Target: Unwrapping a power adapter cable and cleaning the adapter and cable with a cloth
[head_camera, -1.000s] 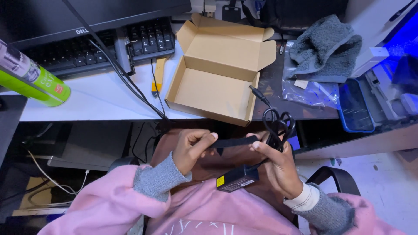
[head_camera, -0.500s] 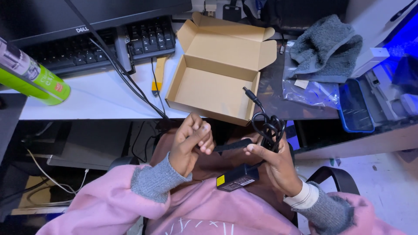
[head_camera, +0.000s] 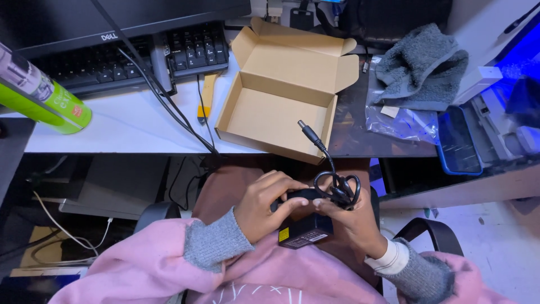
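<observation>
A black power adapter brick (head_camera: 306, 231) rests over my lap, held between both hands. My left hand (head_camera: 264, 205) grips its near end from the left. My right hand (head_camera: 351, 217) holds the other side and pinches the coiled black cable (head_camera: 337, 188). The cable's round plug (head_camera: 309, 132) sticks up over the front wall of an open cardboard box (head_camera: 281, 107) on the desk edge. The box looks empty inside.
On the white desk lie a black keyboard (head_camera: 129, 59), a green cylinder can (head_camera: 39, 93), a yellow-handled tool (head_camera: 205, 98) and black cables. To the right are a grey cloth (head_camera: 422, 67), a clear plastic bag (head_camera: 402, 121) and a blue-cased phone (head_camera: 458, 141).
My left hand has come back down onto the adapter after lifting off it. The coiled cable in my right hand has risen, and its plug now points up over the box.
</observation>
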